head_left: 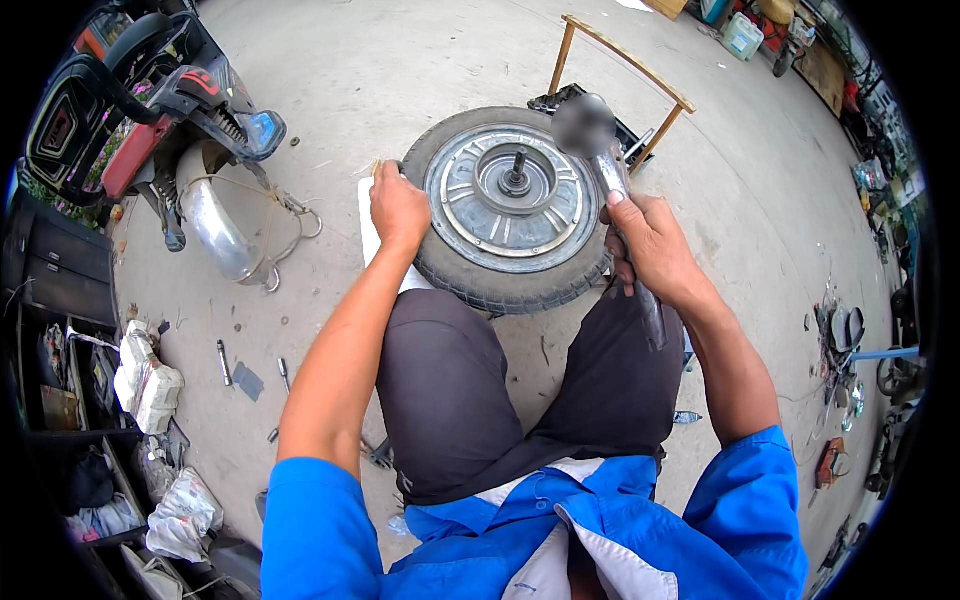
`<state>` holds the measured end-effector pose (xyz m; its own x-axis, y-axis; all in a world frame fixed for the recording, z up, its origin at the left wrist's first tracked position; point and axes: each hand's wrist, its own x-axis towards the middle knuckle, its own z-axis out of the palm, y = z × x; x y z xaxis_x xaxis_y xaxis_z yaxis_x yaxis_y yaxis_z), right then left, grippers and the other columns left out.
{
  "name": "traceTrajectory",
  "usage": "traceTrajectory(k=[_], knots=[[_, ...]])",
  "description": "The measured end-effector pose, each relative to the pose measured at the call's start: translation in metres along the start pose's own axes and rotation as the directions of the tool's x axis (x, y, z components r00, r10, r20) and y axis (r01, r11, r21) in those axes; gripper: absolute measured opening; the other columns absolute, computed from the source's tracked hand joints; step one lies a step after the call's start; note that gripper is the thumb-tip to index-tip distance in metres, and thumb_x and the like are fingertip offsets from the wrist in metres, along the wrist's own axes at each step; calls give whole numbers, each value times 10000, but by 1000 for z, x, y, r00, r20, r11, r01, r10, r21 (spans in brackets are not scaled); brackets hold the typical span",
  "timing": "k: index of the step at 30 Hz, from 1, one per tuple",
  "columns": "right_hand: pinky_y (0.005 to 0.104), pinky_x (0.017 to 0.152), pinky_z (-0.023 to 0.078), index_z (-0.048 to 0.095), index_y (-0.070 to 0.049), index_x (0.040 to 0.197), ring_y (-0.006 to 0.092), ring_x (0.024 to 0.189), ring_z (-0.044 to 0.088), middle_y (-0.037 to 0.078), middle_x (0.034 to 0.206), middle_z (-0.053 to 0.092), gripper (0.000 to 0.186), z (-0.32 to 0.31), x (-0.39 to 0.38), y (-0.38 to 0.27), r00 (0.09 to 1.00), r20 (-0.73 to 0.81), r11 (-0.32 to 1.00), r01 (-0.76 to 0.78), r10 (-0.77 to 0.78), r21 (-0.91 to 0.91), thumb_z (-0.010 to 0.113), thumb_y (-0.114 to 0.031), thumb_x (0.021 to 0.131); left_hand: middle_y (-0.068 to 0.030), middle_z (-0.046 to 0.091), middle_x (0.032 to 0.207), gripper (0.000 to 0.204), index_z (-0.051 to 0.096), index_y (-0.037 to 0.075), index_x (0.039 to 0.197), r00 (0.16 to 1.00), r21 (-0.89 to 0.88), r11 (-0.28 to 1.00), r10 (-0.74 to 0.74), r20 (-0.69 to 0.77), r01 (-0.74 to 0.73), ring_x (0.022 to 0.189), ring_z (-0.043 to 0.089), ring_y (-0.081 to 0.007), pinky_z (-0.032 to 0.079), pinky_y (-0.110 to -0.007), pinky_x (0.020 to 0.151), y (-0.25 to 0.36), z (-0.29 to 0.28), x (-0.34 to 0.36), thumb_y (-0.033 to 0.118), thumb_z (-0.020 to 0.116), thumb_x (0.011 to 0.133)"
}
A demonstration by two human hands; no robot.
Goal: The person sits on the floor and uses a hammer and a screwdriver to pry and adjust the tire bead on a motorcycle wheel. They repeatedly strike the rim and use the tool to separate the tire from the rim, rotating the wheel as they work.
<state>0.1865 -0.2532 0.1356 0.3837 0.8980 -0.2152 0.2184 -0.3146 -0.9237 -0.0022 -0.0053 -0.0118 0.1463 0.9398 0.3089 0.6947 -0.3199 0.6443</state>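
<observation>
A wheel with a black tyre [447, 258] and a round grey metal hub [468, 205] lies flat before my knees. Its threaded axle [519, 168] stands up from the middle. My left hand [398, 208] is closed on the tyre's left edge; a bit of something tan shows by its fingertips. In my right hand [650, 240] is a hammer-like metal tool [612, 172], its shaft running down past my right thigh. The tool's rounded head is over the wheel's far right edge and is blurred, so its exact shape is unclear. Something white [369, 225] shows from under the wheel's left side.
Beyond the wheel stands a wooden frame [630, 62] beside a black crate [570, 97]. At left is a partly dismantled scooter [200, 110] with a shiny curved fender [220, 230]. A socket tool [224, 362] lies on the floor. Shelves [70, 440] line the left; parts and cables [838, 330] lie at right.
</observation>
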Motion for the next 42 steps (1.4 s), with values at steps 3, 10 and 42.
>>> traceTrajectory(k=[3,10,42], knots=[[271,365,421,530,22,884,92,451,477,25,672,490,428,-1,-3,8,989,51,989,-143,142,23,471,-361,1064,-229,597,1256,297,567,-39,1197,1000,-18,1000,23,-8,-23,1108,574,-451,469,-502,952,3,4,0,61,482,931],[268,365,419,538,17,871,90,447,503,18,646,495,455,25,-4,-30,983,162,984,63,-90,169,490,-394,1060,-229,592,1262,295,565,-36,1192,1000,-9,1000,-12,0,12,1112,572,-449,466,-503,952,-4,0,-1,62,487,925],[238,443,389,581,-33,853,57,487,498,-21,637,529,126,-82,-110,76,969,-234,997,81,-75,16,674,-116,834,-272,638,1169,290,606,-47,1172,997,42,997,72,-2,-72,1073,617,-439,476,-485,922,-15,4,5,92,464,961]])
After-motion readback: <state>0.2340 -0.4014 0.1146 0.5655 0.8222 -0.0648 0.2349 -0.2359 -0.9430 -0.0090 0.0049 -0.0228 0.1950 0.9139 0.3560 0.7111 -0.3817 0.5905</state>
